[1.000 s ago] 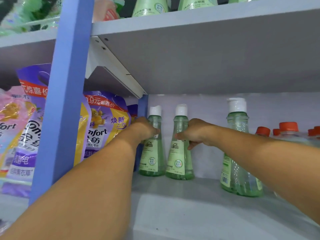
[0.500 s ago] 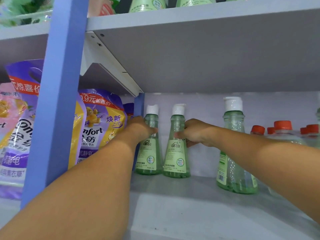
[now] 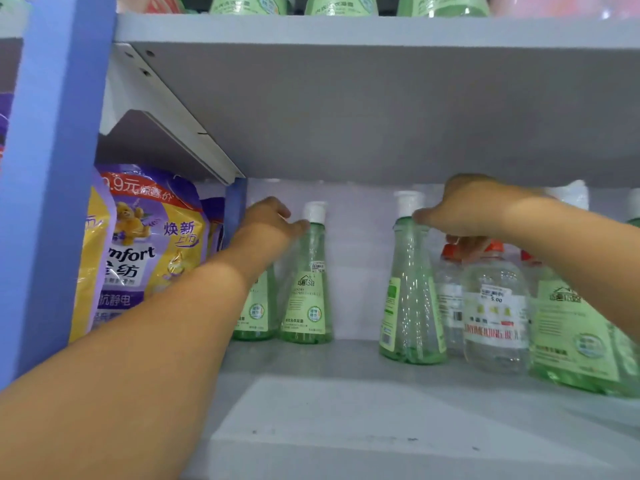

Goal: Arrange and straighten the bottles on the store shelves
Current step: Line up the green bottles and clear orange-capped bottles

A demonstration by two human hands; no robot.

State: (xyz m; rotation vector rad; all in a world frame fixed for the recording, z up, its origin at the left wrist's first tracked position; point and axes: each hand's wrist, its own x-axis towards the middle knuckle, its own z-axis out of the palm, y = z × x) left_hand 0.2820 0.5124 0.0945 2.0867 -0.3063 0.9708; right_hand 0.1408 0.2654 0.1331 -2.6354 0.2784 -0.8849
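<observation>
Two slim green bottles with white caps stand side by side at the back left of the grey shelf (image 3: pixel 346 403). My left hand (image 3: pixel 273 221) is curled over the neck of the leftmost green bottle (image 3: pixel 256 308), hiding its cap, and its thumb touches the neck of the second green bottle (image 3: pixel 306 292). Further right and apart from them stands a third green bottle (image 3: pixel 412 299). My right hand (image 3: pixel 467 209) holds its neck just under the cap, thumb in front, fingers curled behind.
Clear bottles with red caps (image 3: pixel 495 306) and a large green bottle (image 3: pixel 575 327) crowd the shelf's right side. Purple softener pouches (image 3: pixel 145 251) hang left of the blue upright (image 3: pixel 52 188). The upper shelf (image 3: pixel 381 98) sits low overhead, carrying more green bottles (image 3: pixel 341 3).
My right hand left the second bottle and moved right to the third bottle's neck. The left hand stayed at the leftmost bottle. The view shifted right and closer.
</observation>
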